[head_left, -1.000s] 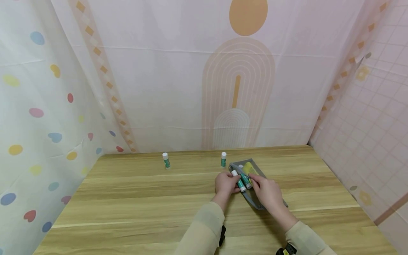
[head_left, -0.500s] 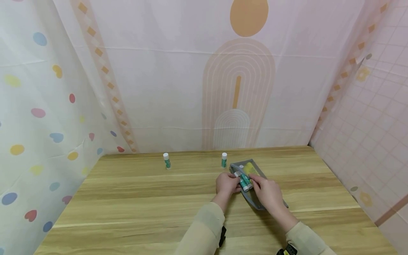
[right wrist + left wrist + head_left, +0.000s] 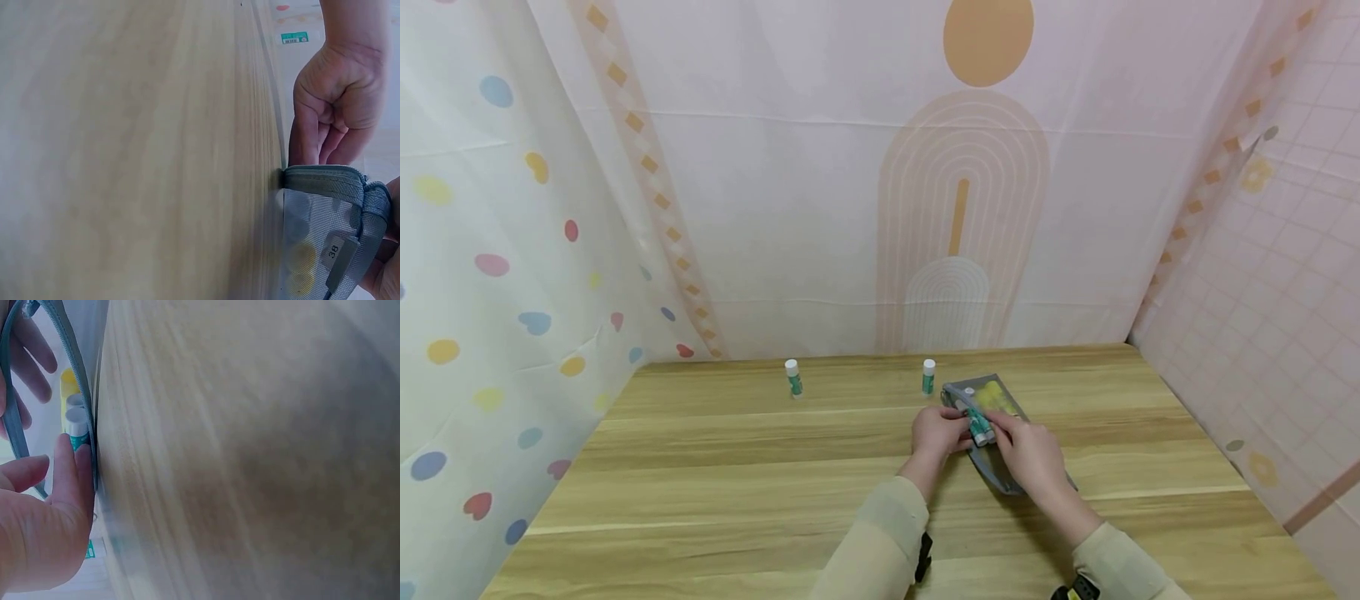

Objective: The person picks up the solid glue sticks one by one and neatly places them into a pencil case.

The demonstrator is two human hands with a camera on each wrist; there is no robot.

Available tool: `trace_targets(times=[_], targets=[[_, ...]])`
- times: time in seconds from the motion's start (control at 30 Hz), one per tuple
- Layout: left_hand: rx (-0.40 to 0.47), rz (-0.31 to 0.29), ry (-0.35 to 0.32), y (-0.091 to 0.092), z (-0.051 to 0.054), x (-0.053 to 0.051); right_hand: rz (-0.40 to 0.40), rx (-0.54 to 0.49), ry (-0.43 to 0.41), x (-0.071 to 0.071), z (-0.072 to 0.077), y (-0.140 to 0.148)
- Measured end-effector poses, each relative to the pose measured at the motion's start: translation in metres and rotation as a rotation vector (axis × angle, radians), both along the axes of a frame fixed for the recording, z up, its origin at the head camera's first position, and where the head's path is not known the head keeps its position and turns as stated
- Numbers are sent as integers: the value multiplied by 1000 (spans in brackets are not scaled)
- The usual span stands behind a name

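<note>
A grey mesh zip pouch (image 3: 992, 477) lies on the table with its zipped mouth spread. My right hand (image 3: 1033, 457) pinches one edge of that mouth. Straight fingers of my left hand (image 3: 937, 433) reach into the opening, its thumb apart, as the left wrist view shows. At their tips is the white end of a green glue stick (image 3: 76, 422), inside the pouch. Beside it are another pale end and a yellow stick-like thing (image 3: 69, 381). From above, green glue stick bodies (image 3: 980, 425) show between my hands. Mesh and fingers partly hide the contents.
Two green glue sticks with white caps stand upright near the back of the wooden table (image 3: 715, 483), one at the left (image 3: 794, 380) and one just left of the pouch (image 3: 928, 378). Patterned cloth (image 3: 790, 208) hangs behind and at both sides.
A glue stick in my left fingers has slid down into the pouch beside another. My left hand has shifted slightly right towards the opening. The right hand has kept its place.
</note>
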State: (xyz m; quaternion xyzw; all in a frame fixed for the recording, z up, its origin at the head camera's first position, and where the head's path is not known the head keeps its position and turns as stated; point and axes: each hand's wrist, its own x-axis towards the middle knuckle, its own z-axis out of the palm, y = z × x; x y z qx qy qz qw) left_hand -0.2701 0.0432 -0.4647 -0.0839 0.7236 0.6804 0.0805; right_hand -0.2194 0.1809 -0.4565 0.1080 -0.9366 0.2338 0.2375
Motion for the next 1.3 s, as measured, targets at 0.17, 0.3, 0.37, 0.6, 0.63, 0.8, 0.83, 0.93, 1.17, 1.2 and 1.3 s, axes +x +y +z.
trace_targets(times=[0.17, 0.3, 0.37, 0.6, 0.63, 0.8, 0.83, 0.93, 1.17, 1.2, 1.3], targets=[[-1, -15, 19, 0, 2, 3, 1, -2, -5, 0, 1, 0], [3, -14, 18, -1, 2, 3, -7, -7, -18, 1, 2, 0], [1, -12, 16, -1, 2, 2, -12, -10, -24, 1, 2, 0], [-19, 1, 20, -3, 1, 1, -20, -14, -28, 1, 3, 0], [-26, 3, 25, -4, 1, 1, -20, -15, -26, 1, 3, 0], [-55, 18, 46, -7, 3, 1, -24, -17, -19, 1, 2, 0], [-65, 20, 54, -8, 3, 1, -25, -17, -18, 0, 2, 0], [-75, 29, 73, -10, 3, 0, -31, -18, -21, 0, 2, 0], [-201, 54, 159, -16, 5, -3, -26, -19, -8, -1, 1, 0], [-225, 62, 164, -17, 5, -4, -25, -19, -6, -1, 1, 0], [-312, 83, 201, -21, 6, -7, -25, -16, 4, 0, 1, -1]])
